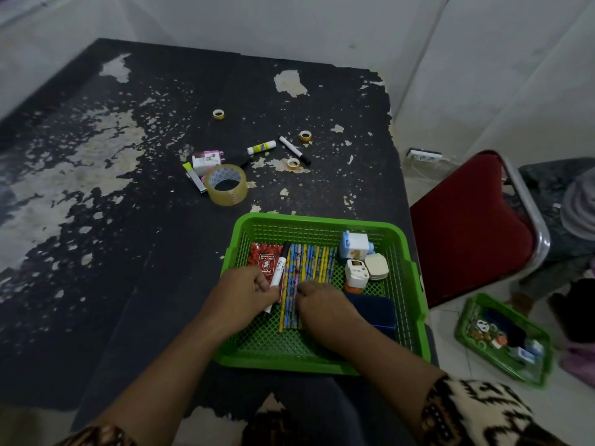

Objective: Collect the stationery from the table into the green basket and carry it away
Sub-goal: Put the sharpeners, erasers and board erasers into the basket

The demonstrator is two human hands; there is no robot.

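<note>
The green basket [415, 284] stands at the table's near right corner. Inside lie a red notebook [262, 257], a row of several patterned pencils [314, 260], white sharpeners [355, 246] and a dark blue box [375, 312]. My left hand [246, 292] is inside the basket with its fingers closed on a white marker [278, 273]. My right hand [322, 304] rests palm down on the pencils' near ends. Farther back on the table lie a big clear tape roll [226, 185], a glue stick [261, 147], another marker [294, 150], three small tape rolls [293, 163] and a stapler [194, 177].
The black table [96, 252] has a peeling top. A red chair [467, 226] stands close to its right edge. On the floor to the right sit a second green basket [463, 329] with small items and a power strip [424, 155]. A wall runs behind.
</note>
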